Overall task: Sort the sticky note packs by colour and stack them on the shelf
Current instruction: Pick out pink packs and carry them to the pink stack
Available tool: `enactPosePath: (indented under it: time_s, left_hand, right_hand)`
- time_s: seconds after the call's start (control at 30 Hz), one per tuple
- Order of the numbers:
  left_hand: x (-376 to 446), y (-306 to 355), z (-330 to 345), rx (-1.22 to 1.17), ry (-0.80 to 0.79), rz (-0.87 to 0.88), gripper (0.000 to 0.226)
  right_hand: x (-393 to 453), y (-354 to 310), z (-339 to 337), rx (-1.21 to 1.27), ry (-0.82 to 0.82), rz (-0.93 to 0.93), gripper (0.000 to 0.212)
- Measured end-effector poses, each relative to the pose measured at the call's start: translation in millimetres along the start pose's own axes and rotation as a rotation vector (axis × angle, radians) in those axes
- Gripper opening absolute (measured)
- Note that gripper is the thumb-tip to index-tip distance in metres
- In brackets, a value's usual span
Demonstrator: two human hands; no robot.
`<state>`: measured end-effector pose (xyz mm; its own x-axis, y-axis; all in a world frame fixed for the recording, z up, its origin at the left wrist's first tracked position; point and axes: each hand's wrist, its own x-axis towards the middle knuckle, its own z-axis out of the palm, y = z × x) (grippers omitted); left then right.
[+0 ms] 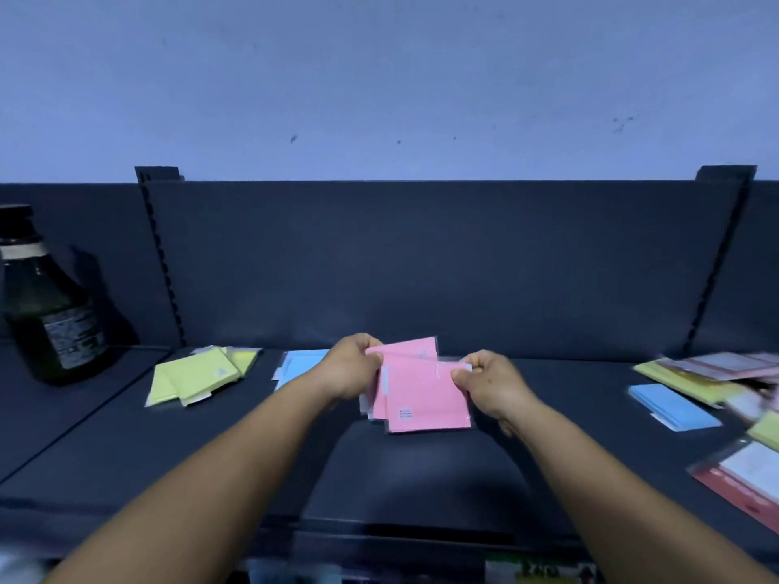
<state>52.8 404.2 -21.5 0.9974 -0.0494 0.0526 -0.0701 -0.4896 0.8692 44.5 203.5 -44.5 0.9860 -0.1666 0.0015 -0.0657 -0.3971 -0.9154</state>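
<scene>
Several pink sticky note packs (421,394) in clear wrap are held together above the middle of the dark shelf (421,469). My left hand (350,368) grips their upper left edge, and my right hand (491,383) pinches the right edge. A loose pile of yellow packs (194,379) lies on the shelf to the left. Blue packs (301,364) lie just behind my left forearm, partly hidden by it.
A dark glass bottle (50,305) stands at the far left. At the right lie a blue pack (672,406), a mixed pile of yellow and pink packs (712,375) and a red-edged pack (746,474). The shelf's back panel (421,263) rises close behind.
</scene>
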Motion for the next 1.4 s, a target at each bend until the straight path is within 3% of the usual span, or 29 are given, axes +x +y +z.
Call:
enactPosePath:
  time_s: [0.07,0.17,0.33,0.53,0.67,0.77,1.07,1.23,1.4]
  left_hand:
    - [5.5,-7.0,-2.6,-0.055,-0.040,-0.015,0.004]
    - [13.4,-14.6,-2.7,0.099,-0.103,-0.006,0.038]
    - [33.5,-15.1,2.5,0.206,-0.008,0.017,0.037]
    - [63.7,-14.3,8.5,0.291,0.063,-0.040,0.052]
    - [78.6,-16.0,12.6,0.360,0.077,-0.040,0.051]
    - [83.1,-15.5,13.5,0.452,0.064,-0.031,0.054]
    - [76.8,-2.8,22.6,0.679,-0.049,0.109,0.039]
    - [58.2,13.1,30.9,0.771,-0.105,0.213,0.061]
    - [32.4,27.1,45.3,0.808,-0.145,0.324,0.064]
  right_hand:
    - [2.6,0.8,9.3,-0.009,0.029,0.012,0.006]
    - [9.3,-1.1,18.8,-0.055,0.069,0.018,0.001]
    - [28.7,-9.4,25.7,-0.082,0.105,0.015,0.003]
    - [62.0,-10.8,34.3,-0.140,0.099,-0.012,0.006]
    - [82.6,-9.3,38.9,-0.225,0.053,-0.042,0.011]
    - [92.2,-7.2,42.8,-0.314,0.010,-0.047,0.030]
    - [84.2,-16.6,34.0,-0.540,-0.014,-0.072,0.056]
    - [53.4,-19.8,13.3,-0.649,-0.007,-0.106,0.062]
    - [12.8,-15.3,-8.4,-0.756,-0.003,-0.114,0.063]
